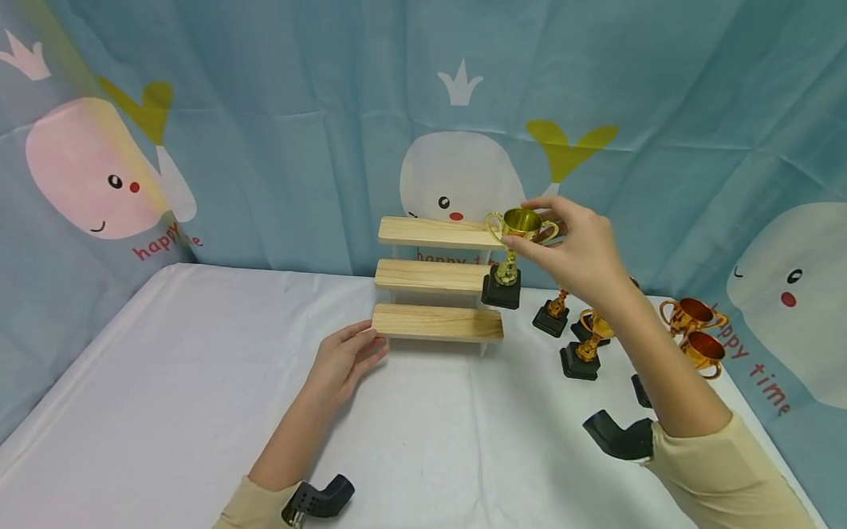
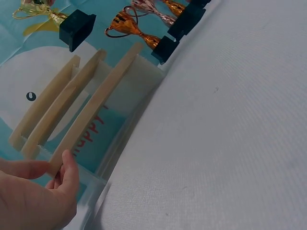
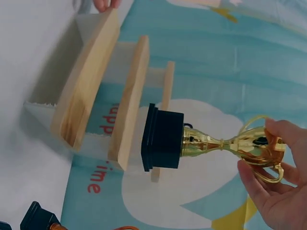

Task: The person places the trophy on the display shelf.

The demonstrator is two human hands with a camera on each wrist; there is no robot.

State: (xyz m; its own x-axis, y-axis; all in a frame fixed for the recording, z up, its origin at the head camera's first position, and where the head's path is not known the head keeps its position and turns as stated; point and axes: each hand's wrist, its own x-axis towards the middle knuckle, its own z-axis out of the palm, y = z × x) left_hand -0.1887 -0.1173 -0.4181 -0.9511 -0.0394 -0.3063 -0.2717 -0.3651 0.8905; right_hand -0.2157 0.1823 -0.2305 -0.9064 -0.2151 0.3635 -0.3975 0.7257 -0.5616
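Note:
My right hand (image 1: 575, 244) holds a gold trophy cup (image 1: 510, 257) by its bowl, fingers and thumb around the rim and handle. The trophy is upright in the air, its black square base (image 3: 164, 139) overlapping the right end of the shelf's upper tiers in the head view. A three-tier wooden display stand (image 1: 438, 323) with pale plank steps stands on the table. At its lower left corner, my left hand (image 1: 346, 362) pinches the end of the lowest plank (image 2: 96, 103) between thumb and fingers.
Right of the stand, several bronze and copper-coloured trophies with black bases stand on the white cloth, among them one trophy (image 1: 587, 349) near my right forearm and a copper cup (image 1: 704, 353) farther right. A blue curtain (image 1: 313, 171) with whale prints hangs behind the table.

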